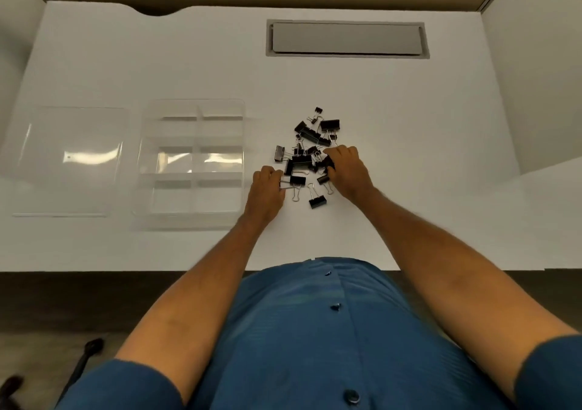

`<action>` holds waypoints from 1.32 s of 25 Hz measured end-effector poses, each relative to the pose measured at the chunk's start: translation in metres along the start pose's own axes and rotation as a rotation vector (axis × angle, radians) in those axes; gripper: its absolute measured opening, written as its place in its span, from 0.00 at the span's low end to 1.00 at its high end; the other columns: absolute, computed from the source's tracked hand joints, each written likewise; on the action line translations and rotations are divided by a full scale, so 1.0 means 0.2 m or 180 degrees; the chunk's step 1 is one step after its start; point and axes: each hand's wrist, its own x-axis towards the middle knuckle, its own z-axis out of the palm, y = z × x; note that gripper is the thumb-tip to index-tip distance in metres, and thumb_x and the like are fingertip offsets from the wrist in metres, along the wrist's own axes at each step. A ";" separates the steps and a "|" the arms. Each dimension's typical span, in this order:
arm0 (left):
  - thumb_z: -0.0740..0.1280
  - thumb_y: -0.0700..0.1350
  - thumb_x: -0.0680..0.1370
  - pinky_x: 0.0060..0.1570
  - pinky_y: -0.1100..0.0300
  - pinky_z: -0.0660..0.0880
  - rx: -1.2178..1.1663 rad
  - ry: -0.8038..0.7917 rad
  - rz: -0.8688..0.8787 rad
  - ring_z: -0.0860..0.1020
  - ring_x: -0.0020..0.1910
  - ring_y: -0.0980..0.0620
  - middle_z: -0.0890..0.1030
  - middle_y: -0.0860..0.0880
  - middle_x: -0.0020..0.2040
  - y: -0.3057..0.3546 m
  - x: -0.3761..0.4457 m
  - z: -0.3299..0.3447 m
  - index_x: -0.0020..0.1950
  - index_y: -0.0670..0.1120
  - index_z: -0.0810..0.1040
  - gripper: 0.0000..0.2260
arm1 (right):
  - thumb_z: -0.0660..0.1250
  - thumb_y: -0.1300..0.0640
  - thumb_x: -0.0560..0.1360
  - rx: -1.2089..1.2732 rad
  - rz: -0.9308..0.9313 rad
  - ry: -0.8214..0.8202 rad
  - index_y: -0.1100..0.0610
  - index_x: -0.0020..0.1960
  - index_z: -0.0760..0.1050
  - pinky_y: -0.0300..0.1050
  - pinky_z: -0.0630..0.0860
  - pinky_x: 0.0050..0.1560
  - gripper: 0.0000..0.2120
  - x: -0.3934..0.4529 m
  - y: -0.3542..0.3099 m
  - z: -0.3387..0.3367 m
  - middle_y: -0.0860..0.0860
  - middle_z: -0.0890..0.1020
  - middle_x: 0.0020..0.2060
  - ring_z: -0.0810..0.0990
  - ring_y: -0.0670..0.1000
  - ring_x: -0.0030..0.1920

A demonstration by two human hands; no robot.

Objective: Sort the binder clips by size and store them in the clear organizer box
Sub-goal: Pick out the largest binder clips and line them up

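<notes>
My left fingers (277, 176) curl round the wire handles of one clip (296, 180) at the pile's near left edge. My right fingers (330, 154) curl down into the pile (310, 151) of black clips; whether they hold one, I cannot tell. The pile lies on the white bench (409, 126), just right of the open clear box (192, 164), whose compartments hold nothing. Its lid (69, 160) lies flat left of it.
</notes>
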 end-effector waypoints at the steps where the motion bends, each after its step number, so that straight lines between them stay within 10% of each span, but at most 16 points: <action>1: 0.68 0.36 0.75 0.53 0.47 0.76 -0.0095 -0.0006 -0.0056 0.72 0.54 0.40 0.74 0.39 0.59 0.00 0.00 0.00 0.65 0.38 0.75 0.18 | 0.64 0.62 0.77 0.0072 0.0018 0.0013 0.57 0.67 0.73 0.50 0.77 0.47 0.18 0.00 0.00 0.00 0.55 0.76 0.60 0.70 0.57 0.61; 11: 0.72 0.40 0.72 0.37 0.50 0.75 -0.0589 0.0119 -0.0764 0.74 0.40 0.44 0.70 0.43 0.53 0.02 0.02 -0.01 0.51 0.41 0.72 0.12 | 0.65 0.68 0.75 0.0465 -0.0219 0.0255 0.60 0.57 0.80 0.49 0.78 0.40 0.12 0.08 -0.09 -0.03 0.56 0.72 0.53 0.73 0.52 0.48; 15: 0.70 0.39 0.73 0.40 0.56 0.68 -0.1061 -0.0001 -0.1154 0.73 0.42 0.47 0.73 0.45 0.51 0.02 0.01 -0.01 0.53 0.42 0.72 0.11 | 0.62 0.70 0.76 0.0214 -0.0341 0.0013 0.59 0.60 0.78 0.54 0.80 0.42 0.16 0.11 -0.18 -0.01 0.56 0.73 0.55 0.72 0.52 0.50; 22: 0.66 0.37 0.77 0.43 0.55 0.76 -0.2207 0.0349 -0.1897 0.77 0.45 0.49 0.78 0.45 0.52 0.06 -0.04 -0.02 0.57 0.45 0.75 0.10 | 0.68 0.46 0.79 -0.0345 -0.0075 -0.0586 0.59 0.66 0.75 0.53 0.79 0.52 0.21 0.18 -0.31 -0.01 0.56 0.71 0.62 0.73 0.56 0.60; 33: 0.72 0.39 0.76 0.55 0.54 0.81 -0.3759 0.0114 -0.2115 0.81 0.54 0.45 0.80 0.43 0.56 0.16 -0.10 -0.12 0.64 0.44 0.76 0.17 | 0.68 0.52 0.79 -0.0213 -0.0149 -0.1032 0.56 0.67 0.75 0.49 0.74 0.50 0.18 0.21 -0.32 -0.12 0.55 0.73 0.62 0.78 0.56 0.57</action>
